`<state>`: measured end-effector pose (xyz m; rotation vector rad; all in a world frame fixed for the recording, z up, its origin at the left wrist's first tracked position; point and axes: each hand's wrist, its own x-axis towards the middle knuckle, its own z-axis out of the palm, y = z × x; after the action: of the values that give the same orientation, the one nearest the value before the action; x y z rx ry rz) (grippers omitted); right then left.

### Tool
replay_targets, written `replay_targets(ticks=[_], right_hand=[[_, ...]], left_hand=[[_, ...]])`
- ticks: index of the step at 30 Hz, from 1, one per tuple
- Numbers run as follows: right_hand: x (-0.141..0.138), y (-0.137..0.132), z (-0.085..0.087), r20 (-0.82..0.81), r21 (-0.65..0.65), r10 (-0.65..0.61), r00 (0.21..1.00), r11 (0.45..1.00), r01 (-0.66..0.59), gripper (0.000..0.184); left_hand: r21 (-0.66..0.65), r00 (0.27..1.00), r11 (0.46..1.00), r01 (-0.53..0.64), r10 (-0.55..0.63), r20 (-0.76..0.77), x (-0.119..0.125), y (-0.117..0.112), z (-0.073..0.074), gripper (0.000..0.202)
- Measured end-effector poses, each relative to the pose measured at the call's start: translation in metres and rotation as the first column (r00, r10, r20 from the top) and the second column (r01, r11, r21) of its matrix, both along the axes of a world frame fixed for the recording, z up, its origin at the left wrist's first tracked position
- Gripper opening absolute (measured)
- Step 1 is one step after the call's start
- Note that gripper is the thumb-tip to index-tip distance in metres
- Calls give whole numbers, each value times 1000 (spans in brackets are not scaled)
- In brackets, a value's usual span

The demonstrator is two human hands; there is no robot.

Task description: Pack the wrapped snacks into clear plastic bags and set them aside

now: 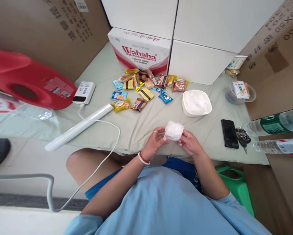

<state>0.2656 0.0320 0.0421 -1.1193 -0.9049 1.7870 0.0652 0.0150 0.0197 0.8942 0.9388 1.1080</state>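
Between my two hands is a small white bundle (pixel 174 130), which looks wrapped in thin, crinkled plastic; what is inside I cannot make out. The fingers of my left hand (pixel 156 142) close on its left side, and those of my right hand (pixel 189 142) on its right. It is held above the front edge of the cloth-covered table (pixel 136 130). Just beyond stands a white square tub (pixel 196 103) with crumpled clear plastic film over its top. Farther back, several small wrapped snacks (pixel 146 94) lie in a loose pile.
A Wahaha carton (pixel 141 54) stands behind the snacks. On the left are a roll of film (pixel 79 127), a white power unit (pixel 84 92) with its cable and a red jug (pixel 29 78). On the right lie a phone (pixel 229 133), keys (pixel 243 137) and bottles (pixel 275 124).
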Motion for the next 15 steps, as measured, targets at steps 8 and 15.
replay_targets(ticks=[8, 15], right_hand=[[-10, -31, -31, -3, 7, -319, 948, 948, 319, 40], [-10, -21, -15, -13, -134, -66, 998, 989, 64, 51]], left_hand=[[-213, 995, 972, -101, 96, -33, -5, -8, -18, 43], [-95, 997, 993, -64, 59, -58, -14, -15, -14, 39]])
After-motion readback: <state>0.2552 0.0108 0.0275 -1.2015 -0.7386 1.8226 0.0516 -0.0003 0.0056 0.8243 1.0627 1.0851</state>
